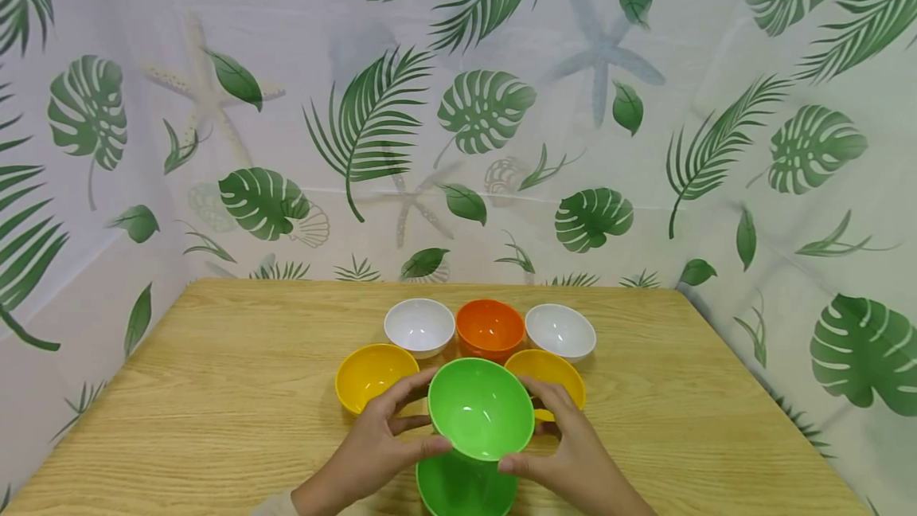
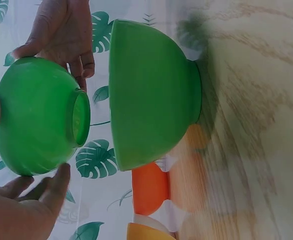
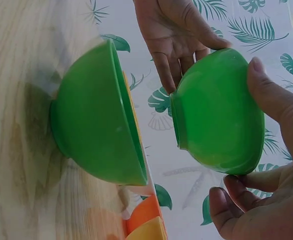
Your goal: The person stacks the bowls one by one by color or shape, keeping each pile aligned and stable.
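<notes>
Both hands hold one green bowl (image 1: 481, 408) in the air, mouth upward and a little tilted. My left hand (image 1: 383, 444) grips its left side, thumb near the rim and fingers around the far side. On the opposite side my right hand (image 1: 566, 452) grips it the same way. Beneath the raised bowl a second green bowl (image 1: 466, 488) stands on the table; both wrist views show a gap between the two. In the left wrist view the standing bowl (image 2: 151, 95) has its foot on the wood.
Behind the hands stand a left yellow bowl (image 1: 372, 377) and a right yellow bowl (image 1: 555, 377). Farther back, an orange bowl (image 1: 490, 329) sits between two white bowls, left (image 1: 419, 327) and right (image 1: 561, 331). The wooden table (image 1: 215, 388) meets leaf-patterned cloth walls (image 1: 501, 173).
</notes>
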`<state>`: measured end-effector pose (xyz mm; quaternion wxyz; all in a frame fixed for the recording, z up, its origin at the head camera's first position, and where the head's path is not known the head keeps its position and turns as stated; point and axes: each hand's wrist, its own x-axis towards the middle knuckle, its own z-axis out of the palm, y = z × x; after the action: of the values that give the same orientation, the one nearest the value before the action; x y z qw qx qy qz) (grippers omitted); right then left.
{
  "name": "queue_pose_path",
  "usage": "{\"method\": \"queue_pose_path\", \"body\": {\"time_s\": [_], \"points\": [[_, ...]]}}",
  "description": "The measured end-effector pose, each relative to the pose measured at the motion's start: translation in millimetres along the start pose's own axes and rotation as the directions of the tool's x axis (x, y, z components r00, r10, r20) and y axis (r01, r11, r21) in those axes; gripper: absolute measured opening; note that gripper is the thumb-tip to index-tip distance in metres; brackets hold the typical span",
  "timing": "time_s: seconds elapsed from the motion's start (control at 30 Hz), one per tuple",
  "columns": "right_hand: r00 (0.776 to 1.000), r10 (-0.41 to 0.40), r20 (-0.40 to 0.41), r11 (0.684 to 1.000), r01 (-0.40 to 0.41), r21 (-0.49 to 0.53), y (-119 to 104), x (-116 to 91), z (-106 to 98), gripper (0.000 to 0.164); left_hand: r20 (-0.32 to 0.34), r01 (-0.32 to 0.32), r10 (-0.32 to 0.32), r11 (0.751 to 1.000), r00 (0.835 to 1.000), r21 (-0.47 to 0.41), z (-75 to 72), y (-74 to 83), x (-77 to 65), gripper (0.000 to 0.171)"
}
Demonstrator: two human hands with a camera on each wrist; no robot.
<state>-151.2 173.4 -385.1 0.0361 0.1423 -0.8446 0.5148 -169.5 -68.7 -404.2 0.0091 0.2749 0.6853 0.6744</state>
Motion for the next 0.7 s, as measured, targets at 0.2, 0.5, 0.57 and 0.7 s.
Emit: {"method": "queue_pose_path", "body": {"time_s": [0.2, 0.5, 0.57, 0.7], "points": [[0.999, 0.011, 0.044, 0.996, -0.007, -0.088, 0, -4, -3, 0.085, 0.034, 0.008, -0.01, 0.999, 0.999, 0.054, -1.2, 1.4, -1.4, 0.081], [0.989, 0.009, 0.145, 0.982, 0.019, -0.189, 1, -9, -8, 0.083, 0.101, 0.027, -0.045, 0.985, 0.994, 0.168, -4.1, 0.7, -7.1, 0.08], [0.988, 0.017, 0.157, 0.98, 0.014, -0.196, 1, -10, -8, 0.083, 0.105, 0.03, -0.05, 0.982, 0.993, 0.185, -4.0, -0.3, -7.5, 0.081], [0.985, 0.012, 0.173, 0.979, 0.023, -0.203, 4, -12, -7, 0.084, 0.109, 0.029, -0.055, 0.972, 0.993, 0.234, -3.8, -3.0, -8.8, 0.081]]}}
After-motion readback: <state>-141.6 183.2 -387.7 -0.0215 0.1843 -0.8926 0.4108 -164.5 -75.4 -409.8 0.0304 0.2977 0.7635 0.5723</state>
